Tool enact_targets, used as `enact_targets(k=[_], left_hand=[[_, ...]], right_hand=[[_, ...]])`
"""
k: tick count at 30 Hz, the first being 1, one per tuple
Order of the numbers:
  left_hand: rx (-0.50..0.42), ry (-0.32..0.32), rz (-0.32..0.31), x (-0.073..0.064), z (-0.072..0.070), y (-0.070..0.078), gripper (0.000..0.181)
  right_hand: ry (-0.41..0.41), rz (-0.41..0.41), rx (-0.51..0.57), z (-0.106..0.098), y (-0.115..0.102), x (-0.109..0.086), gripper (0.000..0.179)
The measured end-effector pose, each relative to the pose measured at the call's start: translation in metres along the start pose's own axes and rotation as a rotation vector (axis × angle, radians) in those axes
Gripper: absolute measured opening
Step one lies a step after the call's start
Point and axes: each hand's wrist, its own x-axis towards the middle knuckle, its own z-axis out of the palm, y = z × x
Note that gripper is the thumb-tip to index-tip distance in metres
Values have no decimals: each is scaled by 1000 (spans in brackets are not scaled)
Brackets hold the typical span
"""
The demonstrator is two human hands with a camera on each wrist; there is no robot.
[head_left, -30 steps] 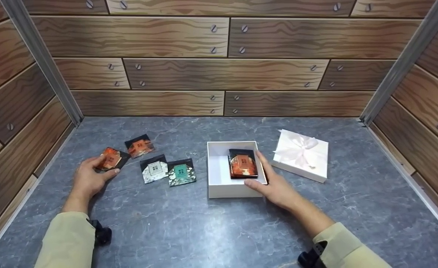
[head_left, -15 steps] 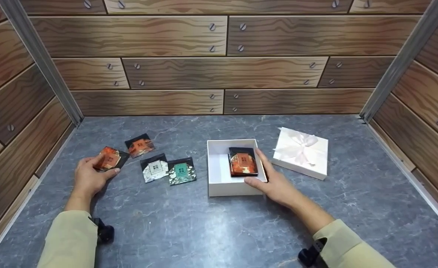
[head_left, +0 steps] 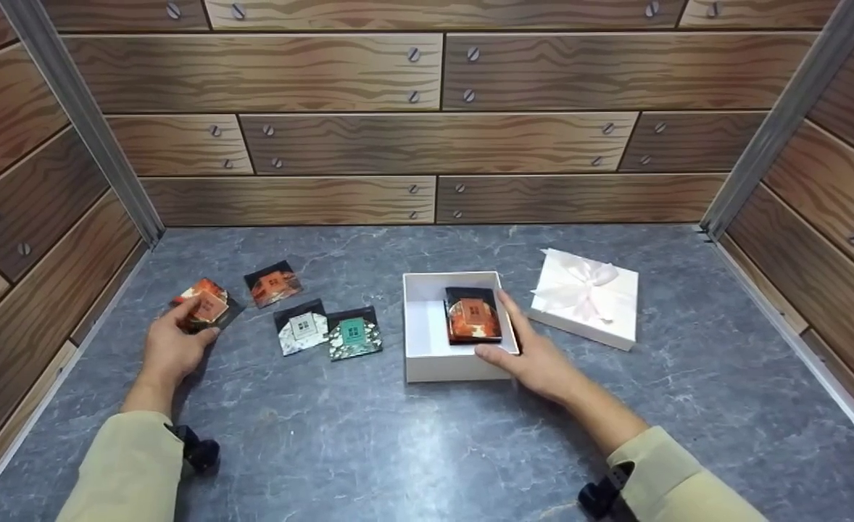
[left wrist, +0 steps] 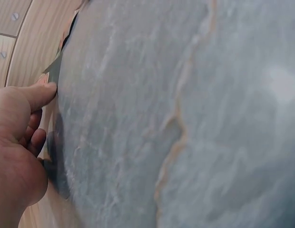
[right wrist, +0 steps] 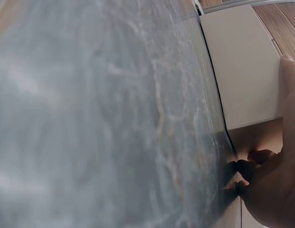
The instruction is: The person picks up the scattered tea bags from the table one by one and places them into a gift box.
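Observation:
At the left, my left hand (head_left: 172, 342) pinches an orange-and-black sachet (head_left: 212, 307) by its near-left part, with the index finger over its printed face. In the left wrist view the thumb presses against the sachet's thin edge (left wrist: 56, 69). My right hand (head_left: 539, 362) grips the right front corner of an open white box (head_left: 456, 368), its thumb at the front rim and fingers along the right side. The right wrist view shows the box's plain wall (right wrist: 245, 66) beside that hand. Inside the box lies another orange-and-black sachet (head_left: 473, 317), possibly a stack.
Three more sachets lie between the left hand and the box: an orange one (head_left: 272, 283), a white one (head_left: 302, 329) and a green one (head_left: 354, 334). A white lid with a ribbon bow (head_left: 586, 297) rests behind the right hand. Wood-patterned walls (head_left: 427, 145) enclose the grey tabletop (head_left: 340, 449).
The sachet in my left hand has shifted a little to the left and turned, away from the orange one beside it. My right hand and the box stay in place.

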Motion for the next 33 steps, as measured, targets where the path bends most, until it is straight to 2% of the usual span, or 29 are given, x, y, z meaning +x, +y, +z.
enact_targets(k=[5, 11, 15, 20, 25, 29, 33], left_hand=[[10, 53, 39, -4, -7, 4, 61], [33, 28, 67, -6, -24, 13, 60], [47, 10, 110, -8, -33, 26, 59], [30, -14, 190, -13, -39, 52, 59], [-32, -50, 317, -19, -32, 85, 57], [-61, -74, 424, -26, -18, 115, 56], [-71, -108, 489, -34, -2, 143, 56]], right_hand=[[-3, 1, 6, 0, 0, 0, 104], [-2, 5, 19, 1, -1, 1, 105], [3, 0, 22, 2, -1, 1, 104], [5, -2, 20, 1, -1, 1, 104], [7, -3, 14, 0, 0, 1, 103], [6, -5, 11, 1, 0, 1, 103], [7, -2, 8, 1, 0, 0, 104]])
